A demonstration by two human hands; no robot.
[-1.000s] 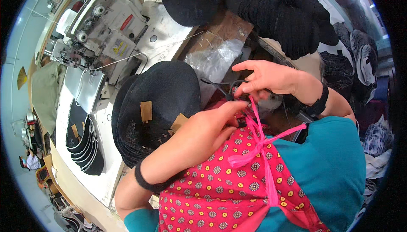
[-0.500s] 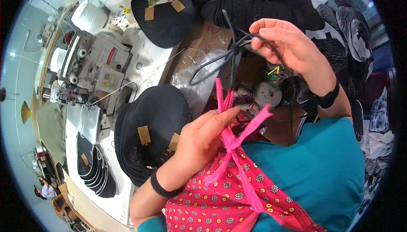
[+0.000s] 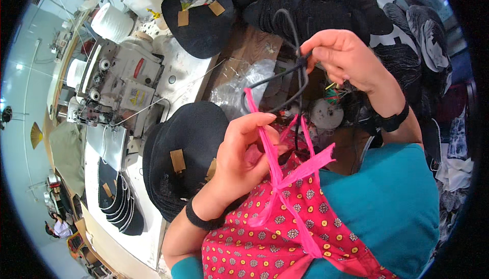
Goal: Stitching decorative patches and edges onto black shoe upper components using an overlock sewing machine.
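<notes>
Black cord (image 3: pixel 301 63), knotted and looped, held up just above the top of the pink patterned apron (image 3: pixel 275 238); at the knot, right hand (image 3: pixel 346 60) with thumb and index fingers clamped on the cord. Left hand (image 3: pixel 238 151) lower down, fingers curled beside the pink ribbon (image 3: pixel 276 172), touching a strand; firm grip or mere contact, impossible to tell. For good handling, probably best to pinch close to the knot, ease the loops gently and guide the ribbon clear of the cord. Farther left, on the white surface (image 3: pixel 184 75), black fabric pieces (image 3: pixel 196 131) and a sewing machine (image 3: pixel 122 62) with red and yellow labels (image 3: pixel 136 97), lettering too small to read.
</notes>
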